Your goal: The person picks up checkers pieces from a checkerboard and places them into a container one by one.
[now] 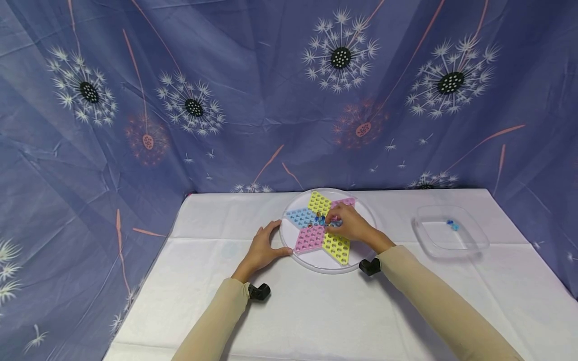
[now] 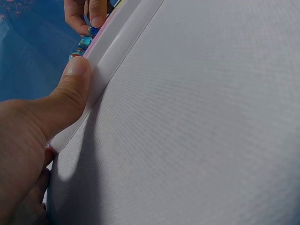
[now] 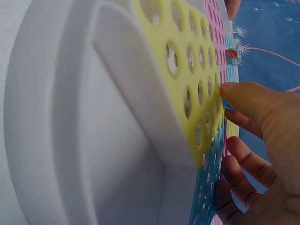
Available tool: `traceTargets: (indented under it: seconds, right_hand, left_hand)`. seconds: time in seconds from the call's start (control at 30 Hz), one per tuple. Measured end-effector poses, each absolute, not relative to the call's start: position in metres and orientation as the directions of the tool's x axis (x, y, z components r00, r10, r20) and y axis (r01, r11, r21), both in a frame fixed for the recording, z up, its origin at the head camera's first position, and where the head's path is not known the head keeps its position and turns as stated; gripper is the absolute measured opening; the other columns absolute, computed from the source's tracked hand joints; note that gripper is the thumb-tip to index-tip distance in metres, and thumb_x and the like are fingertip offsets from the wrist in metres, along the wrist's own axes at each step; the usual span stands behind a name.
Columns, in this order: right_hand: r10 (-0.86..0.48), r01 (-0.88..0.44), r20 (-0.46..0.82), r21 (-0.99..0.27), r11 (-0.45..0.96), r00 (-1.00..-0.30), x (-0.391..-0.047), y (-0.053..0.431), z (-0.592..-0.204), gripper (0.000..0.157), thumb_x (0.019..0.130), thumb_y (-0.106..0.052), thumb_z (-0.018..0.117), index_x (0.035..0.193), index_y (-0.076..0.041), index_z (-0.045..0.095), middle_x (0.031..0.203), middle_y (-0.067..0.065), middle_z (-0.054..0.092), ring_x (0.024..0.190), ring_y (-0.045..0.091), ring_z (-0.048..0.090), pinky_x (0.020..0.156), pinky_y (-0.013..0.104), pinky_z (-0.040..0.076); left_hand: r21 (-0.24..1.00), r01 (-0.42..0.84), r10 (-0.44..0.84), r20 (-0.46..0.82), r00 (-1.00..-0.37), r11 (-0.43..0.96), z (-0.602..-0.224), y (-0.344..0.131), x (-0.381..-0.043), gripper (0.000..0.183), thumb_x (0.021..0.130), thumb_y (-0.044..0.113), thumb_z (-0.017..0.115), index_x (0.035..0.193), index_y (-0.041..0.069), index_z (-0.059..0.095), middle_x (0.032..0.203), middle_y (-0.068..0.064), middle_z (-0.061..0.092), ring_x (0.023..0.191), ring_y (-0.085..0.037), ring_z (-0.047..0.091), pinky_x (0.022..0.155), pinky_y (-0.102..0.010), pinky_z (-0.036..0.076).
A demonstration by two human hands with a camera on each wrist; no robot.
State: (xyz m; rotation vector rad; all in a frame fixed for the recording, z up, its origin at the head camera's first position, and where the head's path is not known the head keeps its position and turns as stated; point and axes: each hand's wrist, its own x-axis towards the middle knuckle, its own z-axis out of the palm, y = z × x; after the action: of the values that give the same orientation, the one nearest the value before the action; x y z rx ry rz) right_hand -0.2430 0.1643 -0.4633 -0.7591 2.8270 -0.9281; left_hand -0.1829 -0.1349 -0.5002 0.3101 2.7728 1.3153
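Keep your pinch light and seat the blue marble [image 3: 228, 103] squarely before letting go, so you don't jog the cluster of marbles [image 1: 320, 219] just left of your fingertips. Your right hand [image 1: 349, 222] arches low over the board [image 1: 311, 258], thumb and index closed on that marble; your left hand [image 1: 263, 248], well left of them, braces the rim [image 1: 331, 271], thumb and fingers spread apart.

I've got the left arm [image 1: 212, 318] stretched forward over the desk [image 1: 316, 316], left hand [image 1: 262, 249] with thumb [image 2: 71, 91] splayed wide from its fingers [image 1: 272, 225]. Right arm [image 1: 435, 296] slants in opposite, right hand [image 1: 348, 223] nearer the far edge, thumb and forefinger [image 3: 246, 123] pinching, the others kinda loosely bent.
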Motion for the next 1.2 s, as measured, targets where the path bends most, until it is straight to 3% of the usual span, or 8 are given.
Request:
traceTargets:
  seconds: [0.5,0.8,0.93,1.2]
  right_hand:
    - [-0.487,-0.422,0.052,-0.584,0.693,-0.872,-0.244,0.164,-0.457,0.011,0.088,-0.017,0.082,0.095,-0.011,0.076,0.112,0.012,0.062,0.110,0.033,0.054,0.103,0.055,0.043]
    - [-0.605,-0.519,0.068,-0.594,0.614,-0.793,-0.250,0.168,-0.449,0.008,0.090,-0.008,0.078,0.095,-0.004,0.074,0.094,0.004,0.070,0.091,0.026,0.063,0.085,0.041,0.055]
    - [-0.640,-0.545,0.066,-0.594,0.591,-0.765,-0.249,0.170,-0.441,0.008,0.090,-0.006,0.077,0.097,-0.002,0.073,0.091,0.005,0.067,0.086,0.030,0.062,0.077,0.035,0.052]
    - [-0.641,-0.537,0.032,-0.581,0.612,-0.767,-0.251,0.171,-0.429,0.010,0.091,-0.005,0.075,0.101,-0.004,0.072,0.098,0.007,0.071,0.090,0.025,0.066,0.080,0.036,0.057]
  left_hand:
    - [0.773,0.155,0.209,0.030,-0.977,0.615,-0.498,-0.136,-0.182,0.094,0.077,0.032,0.092,0.156,0.013,0.044,0.163,-0.016,0.036,0.151,-0.052,0.017,0.123,-0.063,0.021]
    - [0.782,0.157,0.206,0.037,-0.978,0.603,-0.499,-0.135,-0.180,0.092,0.078,0.033,0.091,0.155,0.013,0.044,0.162,-0.017,0.038,0.150,-0.055,0.017,0.122,-0.065,0.020]
    - [0.784,0.162,0.208,0.042,-0.977,0.599,-0.499,-0.135,-0.180,0.092,0.078,0.033,0.091,0.155,0.013,0.045,0.162,-0.017,0.039,0.150,-0.055,0.018,0.122,-0.065,0.021]
    - [0.784,0.171,0.215,0.049,-0.975,0.597,-0.498,-0.134,-0.179,0.093,0.078,0.032,0.091,0.155,0.011,0.044,0.161,-0.018,0.039,0.150,-0.055,0.018,0.122,-0.064,0.021]
